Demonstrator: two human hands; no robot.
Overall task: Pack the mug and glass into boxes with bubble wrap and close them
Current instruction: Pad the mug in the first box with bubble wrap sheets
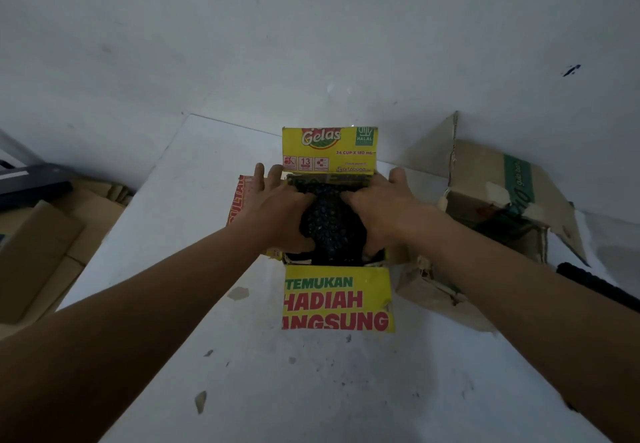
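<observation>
A yellow box stands open in the middle of the white desk, its near flap folded toward the viewer and its far flap upright. Inside sits a dark bundle of bubble wrap, filling most of the opening. Whether the mug or the glass lies within the wrap cannot be told; the wrap hides whatever it holds, and neither item shows anywhere.

The left hand presses on the left side of the bundle, fingers curled over it; some of its fingers stick up at the box's far left corner. The right hand presses the bundle's right side, its fingertips sunk into the wrap and out of sight. Both grips are closed on the bubble wrap.

To the right, just beside the yellow box, a brown cardboard box lies open and tilted, torn along its edges; its dark contents are too dim to make out. At far left, flattened cardboard lies below the desk edge, partly cut off by the frame.
</observation>
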